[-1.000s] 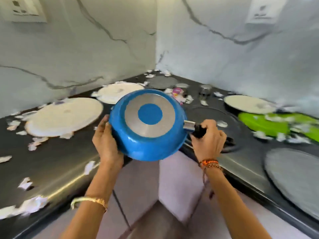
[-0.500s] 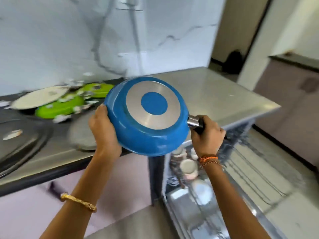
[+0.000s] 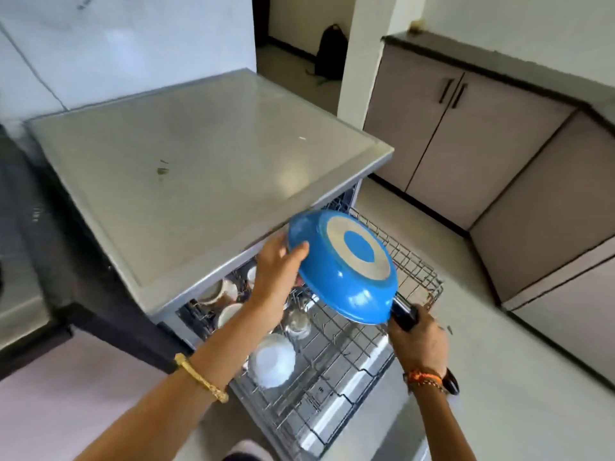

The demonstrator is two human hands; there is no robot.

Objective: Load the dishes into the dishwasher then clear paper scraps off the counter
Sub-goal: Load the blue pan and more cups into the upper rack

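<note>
— Where's the pan?

— The blue frying pan [image 3: 342, 266] is held up in the air, bottom towards us, tilted, over the pulled-out wire rack [image 3: 349, 347] of the dishwasher [image 3: 186, 154]. Both hands are on it.

— How are they holding it?

— The right hand [image 3: 418, 341] is wrapped round the black handle [image 3: 404, 316], fingers curled tight about it, at the pan's lower near end. The left hand [image 3: 278, 271] is on the far rim opposite the handle: thumb lying on the blue outside, the other fingers gone behind the rim, so it grips the edge.

— And under the hands?

— Just below the left wrist there's a white bowl [image 3: 272, 360] sitting in the rack, and a clear glass [image 3: 298, 319] beside it, between the two forearms. Further in, past the left hand and under the machine's grey top, a few pale cups [image 3: 219, 291] sit in the rack; I can't make out how many. The stretch of rack under the pan and beyond the right hand is bare wire.

— Anything on the arms?

— A gold bangle [image 3: 201, 377] on the left forearm, orange threads [image 3: 426, 380] on the right wrist. Off to the right of the right hand stand brown cabinets [image 3: 466, 141].
</note>
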